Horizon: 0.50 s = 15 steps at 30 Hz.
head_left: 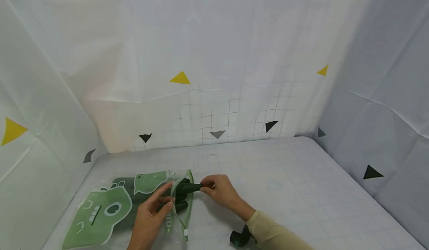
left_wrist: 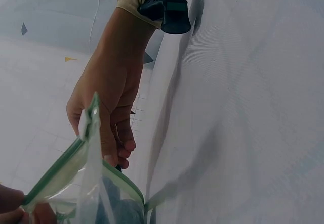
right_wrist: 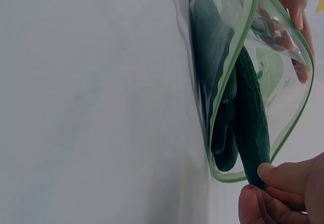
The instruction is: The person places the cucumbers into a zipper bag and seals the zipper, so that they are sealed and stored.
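Note:
A clear zip bag [head_left: 147, 183] with green cartoon printing lies on the table at the left, its green-edged mouth gaping to the right. Several dark green cucumbers [right_wrist: 225, 145] are inside it. One cucumber [head_left: 191, 188] sticks out through the mouth, and my right hand [head_left: 221, 192] pinches its tip between thumb and fingers. At the near side of the mouth, my left hand [head_left: 151, 214] holds the bag's edge, with fingertips at the green rim. The cucumber's far end is hidden in the bag. A white slider [head_left: 186, 233] sits at the rim's near end.
A dark wrist-worn device [head_left: 240, 237] shows by the right sleeve [head_left: 275, 231]. The table [head_left: 285, 175] has a pale gridded cover and meets white sheet walls [head_left: 234, 38] with yellow, grey and black triangles at the back and sides.

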Each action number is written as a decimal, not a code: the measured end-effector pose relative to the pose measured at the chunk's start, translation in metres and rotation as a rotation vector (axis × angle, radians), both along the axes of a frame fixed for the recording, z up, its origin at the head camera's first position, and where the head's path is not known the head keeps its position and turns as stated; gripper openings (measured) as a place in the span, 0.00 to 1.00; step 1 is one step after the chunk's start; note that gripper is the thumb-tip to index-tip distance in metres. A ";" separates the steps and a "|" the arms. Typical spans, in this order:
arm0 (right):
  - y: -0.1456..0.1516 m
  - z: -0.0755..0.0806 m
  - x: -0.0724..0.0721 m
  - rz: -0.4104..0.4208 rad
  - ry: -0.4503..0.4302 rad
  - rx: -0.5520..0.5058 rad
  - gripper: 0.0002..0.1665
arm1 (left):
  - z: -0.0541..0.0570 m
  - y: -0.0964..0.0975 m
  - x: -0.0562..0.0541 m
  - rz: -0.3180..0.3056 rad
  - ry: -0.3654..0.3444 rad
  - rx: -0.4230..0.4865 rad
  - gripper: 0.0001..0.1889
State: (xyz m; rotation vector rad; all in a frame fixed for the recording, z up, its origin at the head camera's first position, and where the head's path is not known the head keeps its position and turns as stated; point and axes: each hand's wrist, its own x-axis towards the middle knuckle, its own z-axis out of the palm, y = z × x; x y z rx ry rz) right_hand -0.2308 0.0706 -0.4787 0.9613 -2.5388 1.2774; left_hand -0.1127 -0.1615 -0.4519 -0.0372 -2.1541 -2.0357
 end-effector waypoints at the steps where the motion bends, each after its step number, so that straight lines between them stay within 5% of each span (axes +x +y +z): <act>1: -0.001 0.000 0.000 -0.001 0.001 -0.004 0.07 | 0.000 0.000 0.000 0.000 0.000 -0.001 0.29; 15: 0.013 0.000 0.007 -0.029 -0.035 0.024 0.10 | 0.000 0.000 0.000 0.011 0.000 -0.020 0.29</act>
